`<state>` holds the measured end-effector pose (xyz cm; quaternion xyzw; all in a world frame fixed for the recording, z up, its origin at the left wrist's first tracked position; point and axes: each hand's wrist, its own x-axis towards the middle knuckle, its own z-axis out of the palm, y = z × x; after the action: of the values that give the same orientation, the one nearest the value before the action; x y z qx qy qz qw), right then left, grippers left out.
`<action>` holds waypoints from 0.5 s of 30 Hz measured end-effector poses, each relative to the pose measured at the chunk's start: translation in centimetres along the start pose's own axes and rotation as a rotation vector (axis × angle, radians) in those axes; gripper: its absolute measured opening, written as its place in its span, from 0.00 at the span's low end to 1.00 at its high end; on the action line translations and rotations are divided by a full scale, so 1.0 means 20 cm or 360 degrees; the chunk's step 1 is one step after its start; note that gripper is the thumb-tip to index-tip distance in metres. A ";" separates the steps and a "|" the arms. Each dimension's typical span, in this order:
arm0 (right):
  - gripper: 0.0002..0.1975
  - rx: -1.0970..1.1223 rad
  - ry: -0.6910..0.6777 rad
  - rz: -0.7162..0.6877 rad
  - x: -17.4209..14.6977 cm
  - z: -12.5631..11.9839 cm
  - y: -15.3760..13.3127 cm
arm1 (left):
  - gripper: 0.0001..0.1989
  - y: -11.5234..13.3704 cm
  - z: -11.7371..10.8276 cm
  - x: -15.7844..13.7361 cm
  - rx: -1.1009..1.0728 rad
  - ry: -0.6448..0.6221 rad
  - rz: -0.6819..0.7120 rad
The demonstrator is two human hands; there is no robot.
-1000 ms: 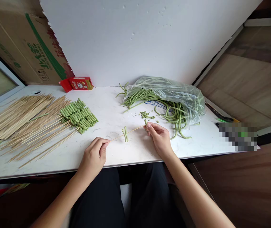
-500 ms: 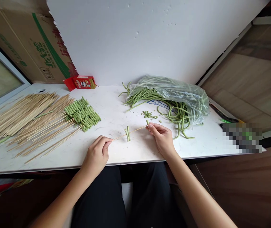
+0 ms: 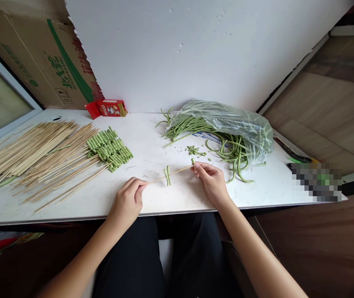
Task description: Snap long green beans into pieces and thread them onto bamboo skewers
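Observation:
My left hand (image 3: 129, 198) pinches one end of a thin bamboo skewer (image 3: 181, 169) above the near part of the white table. Two short green bean pieces (image 3: 167, 176) sit crosswise on the skewer's middle. At its other end, my right hand (image 3: 209, 182) is closed on another cut bean piece (image 3: 193, 162), whose top shows above the fingertips; the skewer tip meets it there. Left of my hands lies a stacked heap of skewered bean pieces (image 3: 110, 149), their sticks pointing left. Beside it spreads a large pile of bare skewers (image 3: 30, 149).
Long green beans (image 3: 201, 124) spill from a clear plastic bag (image 3: 242, 118) at the back right. Small bean scraps (image 3: 194, 150) lie before it. A red box (image 3: 113, 108) and a cardboard carton (image 3: 40, 62) stand at the back left. A blurred-out object (image 3: 316, 182) lies far right.
The hands, skewer and bean pieces hold nearly the same positions. The whole view has shifted very slightly.

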<state>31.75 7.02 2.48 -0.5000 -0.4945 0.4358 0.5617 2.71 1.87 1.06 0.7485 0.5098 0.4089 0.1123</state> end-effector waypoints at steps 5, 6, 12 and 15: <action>0.15 0.0034 0.0006 0.0000 0.00 0.00 0.00 | 0.10 0.00 0.00 0.00 -0.0021 0.0006 0.0013; 0.14 0.0039 0.0008 0.0002 0.00 0.00 0.01 | 0.10 0.00 0.00 0.00 -0.0027 0.0005 0.0018; 0.14 0.0032 0.0018 -0.0003 0.00 0.00 0.01 | 0.10 0.00 0.00 0.00 -0.0065 0.0011 0.0038; 0.14 0.0005 0.0010 -0.0024 -0.01 0.00 -0.01 | 0.10 0.00 0.00 0.00 -0.0081 0.0008 0.0029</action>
<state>31.72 6.82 2.59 -0.4968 -0.4957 0.4308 0.5673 2.68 1.82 1.09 0.7489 0.4927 0.4248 0.1264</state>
